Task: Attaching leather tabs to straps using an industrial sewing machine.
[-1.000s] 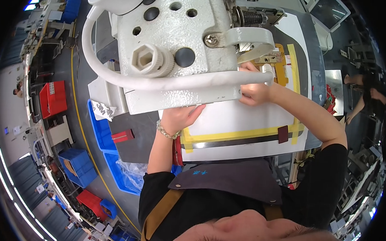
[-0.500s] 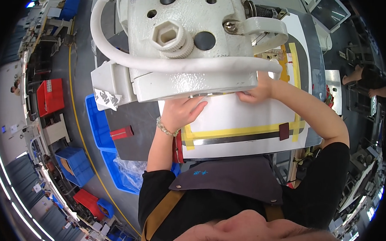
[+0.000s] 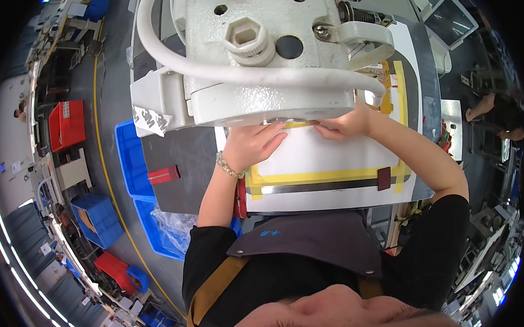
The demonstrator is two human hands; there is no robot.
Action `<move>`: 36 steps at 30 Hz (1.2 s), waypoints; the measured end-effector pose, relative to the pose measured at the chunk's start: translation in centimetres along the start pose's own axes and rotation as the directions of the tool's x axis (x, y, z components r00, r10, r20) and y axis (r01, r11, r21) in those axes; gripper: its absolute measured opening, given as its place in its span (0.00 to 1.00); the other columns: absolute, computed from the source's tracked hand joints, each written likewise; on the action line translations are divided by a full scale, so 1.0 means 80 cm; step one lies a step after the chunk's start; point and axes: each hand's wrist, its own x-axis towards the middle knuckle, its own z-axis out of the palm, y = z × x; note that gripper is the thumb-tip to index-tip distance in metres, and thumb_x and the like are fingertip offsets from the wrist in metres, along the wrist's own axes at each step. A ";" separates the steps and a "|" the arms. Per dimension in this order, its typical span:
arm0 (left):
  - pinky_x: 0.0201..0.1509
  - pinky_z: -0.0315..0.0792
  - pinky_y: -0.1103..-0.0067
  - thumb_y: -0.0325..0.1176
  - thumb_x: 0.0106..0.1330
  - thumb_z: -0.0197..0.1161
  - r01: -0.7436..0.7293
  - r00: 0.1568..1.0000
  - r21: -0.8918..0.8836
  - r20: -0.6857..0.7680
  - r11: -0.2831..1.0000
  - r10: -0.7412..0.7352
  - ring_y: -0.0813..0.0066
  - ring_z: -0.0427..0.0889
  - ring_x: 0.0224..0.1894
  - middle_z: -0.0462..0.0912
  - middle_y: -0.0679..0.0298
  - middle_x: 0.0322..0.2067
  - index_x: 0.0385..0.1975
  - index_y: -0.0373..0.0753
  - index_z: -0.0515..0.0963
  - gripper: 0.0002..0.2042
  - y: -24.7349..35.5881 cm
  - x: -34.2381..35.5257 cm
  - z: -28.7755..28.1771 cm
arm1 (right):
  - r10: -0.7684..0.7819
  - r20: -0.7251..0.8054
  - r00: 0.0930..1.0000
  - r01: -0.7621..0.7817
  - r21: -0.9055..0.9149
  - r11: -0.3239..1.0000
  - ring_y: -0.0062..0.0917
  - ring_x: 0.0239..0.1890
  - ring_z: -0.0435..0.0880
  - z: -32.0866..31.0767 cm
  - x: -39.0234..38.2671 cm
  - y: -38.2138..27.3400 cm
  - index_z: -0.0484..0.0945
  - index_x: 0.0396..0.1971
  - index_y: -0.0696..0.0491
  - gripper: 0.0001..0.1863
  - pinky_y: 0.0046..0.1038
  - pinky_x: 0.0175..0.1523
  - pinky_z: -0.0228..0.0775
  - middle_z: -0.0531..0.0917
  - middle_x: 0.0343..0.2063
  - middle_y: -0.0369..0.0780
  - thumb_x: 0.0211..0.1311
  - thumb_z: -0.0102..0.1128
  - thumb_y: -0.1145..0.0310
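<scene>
The head of a white industrial machine (image 3: 235,104), which looks like a sewing machine, hangs over the work surface and hides what lies beneath it. My left hand (image 3: 253,147) rests at its lower edge with fingers stretched and thumb apart; some fingertips are hidden. To the right, my right hand (image 3: 348,124) has its fingers curled and pinched at the same edge. Between the two hands shows a thin yellowish strip (image 3: 299,125); the pinching fingertips lie at its right end. Under both hands is a white sheet (image 3: 326,157) bordered with yellow tape (image 3: 317,179).
A dark red block (image 3: 384,178) sits on the tape border at the right. On the grey table (image 3: 181,198) at left lies a red tube-like piece (image 3: 164,175). Blue bins (image 3: 132,163) stand beyond it, one with clear plastic. A thick white hose (image 3: 248,75) crosses the machine's front.
The view has shifted slightly, so the machine sits higher and further right. More of the yellowish strip shows between my hands. Both hands stay at the machine's lower edge.
</scene>
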 end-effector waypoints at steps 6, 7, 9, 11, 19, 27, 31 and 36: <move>0.43 0.72 0.75 0.30 0.49 0.69 -0.028 1.000 0.018 -0.014 0.999 0.028 0.70 0.81 0.37 0.83 0.63 0.40 0.39 0.39 0.82 0.15 0.005 0.006 -0.014 | 0.049 0.051 0.998 -0.048 -0.012 0.999 0.24 0.46 0.76 -0.001 0.002 -0.003 0.80 0.38 0.53 0.14 0.34 0.45 0.56 0.80 0.39 0.36 0.47 0.63 0.73; 0.45 0.71 0.75 0.31 0.50 0.69 -0.033 0.999 0.049 -0.004 0.998 0.033 0.71 0.81 0.40 0.83 0.64 0.42 0.39 0.39 0.82 0.14 0.006 0.007 -0.016 | 0.046 0.051 0.998 -0.045 -0.014 0.999 0.24 0.46 0.76 0.000 0.002 -0.002 0.80 0.38 0.53 0.14 0.34 0.45 0.56 0.80 0.39 0.36 0.47 0.63 0.73; 0.47 0.70 0.75 0.31 0.50 0.68 -0.036 0.999 0.058 0.000 0.998 0.036 0.72 0.81 0.41 0.83 0.65 0.43 0.39 0.40 0.82 0.14 0.010 0.009 -0.015 | 0.070 0.080 0.994 -0.067 -0.038 0.997 0.24 0.47 0.75 0.001 0.002 -0.001 0.80 0.39 0.52 0.15 0.35 0.46 0.55 0.80 0.40 0.36 0.46 0.62 0.72; 0.48 0.69 0.75 0.32 0.50 0.68 -0.040 0.999 0.067 0.007 0.997 0.040 0.73 0.80 0.43 0.83 0.65 0.44 0.39 0.40 0.82 0.14 0.013 0.011 -0.015 | 0.086 0.103 0.991 -0.084 -0.020 0.996 0.24 0.48 0.75 0.001 0.003 -0.001 0.80 0.40 0.51 0.16 0.35 0.46 0.55 0.80 0.40 0.35 0.47 0.61 0.71; 0.48 0.70 0.75 0.34 0.53 0.67 -0.117 0.993 0.134 -0.006 0.984 0.119 0.74 0.80 0.45 0.82 0.66 0.43 0.38 0.40 0.81 0.13 0.020 0.013 -0.019 | 0.089 0.206 0.974 -0.074 -0.081 0.994 0.25 0.53 0.73 -0.003 0.007 0.000 0.78 0.47 0.49 0.20 0.36 0.48 0.57 0.80 0.45 0.33 0.51 0.59 0.65; 0.48 0.70 0.74 0.32 0.54 0.66 -0.086 0.996 0.134 0.030 0.987 0.083 0.73 0.80 0.45 0.82 0.65 0.43 0.38 0.41 0.81 0.12 0.044 0.013 -0.027 | 0.215 -0.027 0.976 -0.216 -0.050 0.975 0.26 0.47 0.78 -0.003 -0.017 -0.002 0.75 0.51 0.49 0.22 0.28 0.46 0.67 0.81 0.46 0.34 0.52 0.61 0.69; 0.49 0.69 0.74 0.32 0.54 0.66 -0.029 0.996 0.157 0.086 0.987 0.015 0.72 0.79 0.46 0.82 0.65 0.43 0.39 0.41 0.81 0.12 0.045 -0.008 -0.038 | 0.301 -0.118 0.946 -0.322 -0.270 0.907 0.27 0.41 0.81 -0.032 -0.057 -0.027 0.78 0.47 0.51 0.20 0.27 0.41 0.70 0.83 0.40 0.34 0.50 0.62 0.74; 0.50 0.68 0.73 0.29 0.52 0.66 0.122 0.985 0.220 0.097 0.968 -0.146 0.70 0.79 0.46 0.82 0.64 0.45 0.39 0.40 0.81 0.13 0.045 -0.057 -0.062 | 0.418 -0.575 0.703 -0.672 -0.344 0.656 0.28 0.35 0.83 -0.112 -0.160 -0.085 0.80 0.41 0.57 0.12 0.26 0.39 0.72 0.84 0.37 0.39 0.55 0.58 0.80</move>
